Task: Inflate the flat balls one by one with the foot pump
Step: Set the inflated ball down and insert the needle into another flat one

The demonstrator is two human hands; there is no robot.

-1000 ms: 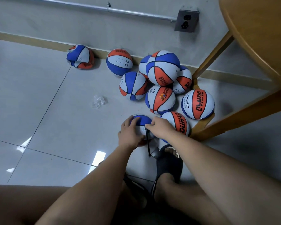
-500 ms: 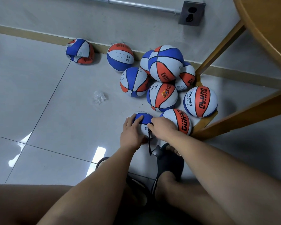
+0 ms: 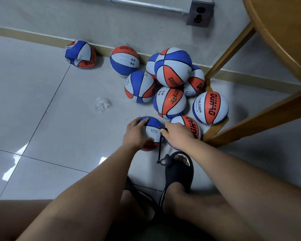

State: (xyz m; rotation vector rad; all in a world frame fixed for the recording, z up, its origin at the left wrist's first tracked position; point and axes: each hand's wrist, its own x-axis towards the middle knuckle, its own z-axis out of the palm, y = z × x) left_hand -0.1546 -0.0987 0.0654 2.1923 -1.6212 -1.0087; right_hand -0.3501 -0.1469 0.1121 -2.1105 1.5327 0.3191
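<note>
The left hand [image 3: 135, 134] cups ball [image 3: 154, 132]; right hand [image 3: 176, 133] pinches hose [image 3: 160, 148]

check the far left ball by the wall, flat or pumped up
Flat. The far left ball is caved in and creased, while the next ball along the wall is fully round.

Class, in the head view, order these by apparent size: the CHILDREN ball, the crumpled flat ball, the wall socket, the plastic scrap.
1. CHILDREN ball
2. Crumpled flat ball, farther off, so true rank unsure
3. Wall socket, nearly matching it
4. Plastic scrap
</note>
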